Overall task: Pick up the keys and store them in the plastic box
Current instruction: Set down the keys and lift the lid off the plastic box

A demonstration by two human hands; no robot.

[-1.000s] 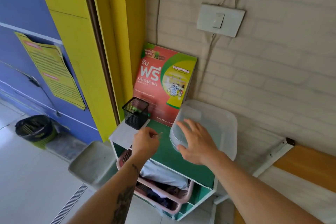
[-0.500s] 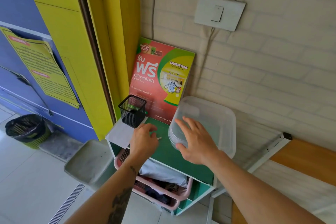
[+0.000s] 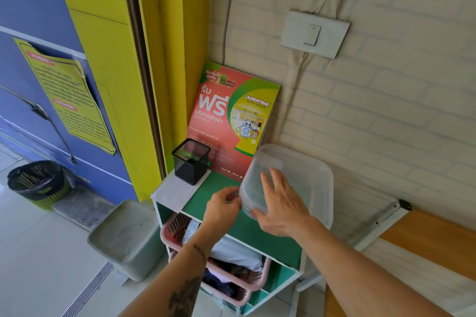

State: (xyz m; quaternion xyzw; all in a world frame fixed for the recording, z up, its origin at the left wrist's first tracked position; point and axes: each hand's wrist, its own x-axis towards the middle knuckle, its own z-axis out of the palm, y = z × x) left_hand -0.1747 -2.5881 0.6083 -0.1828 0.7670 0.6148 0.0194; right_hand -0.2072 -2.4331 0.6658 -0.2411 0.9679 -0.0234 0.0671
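Right hand (image 3: pixel 279 210) spread flat on the clear plastic box (image 3: pixel 309 183), gripping nothing. Left hand (image 3: pixel 222 207) curled tight just beside its near corner (keys hidden, grasp impossible to tell). Both above the green shelf top (image 3: pixel 219 188).

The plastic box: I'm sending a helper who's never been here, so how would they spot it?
On the green-topped shelf unit against the white brick wall, the clear rectangular plastic box sits at the right end. Unlike the black mesh pen holder nearby, it's translucent.
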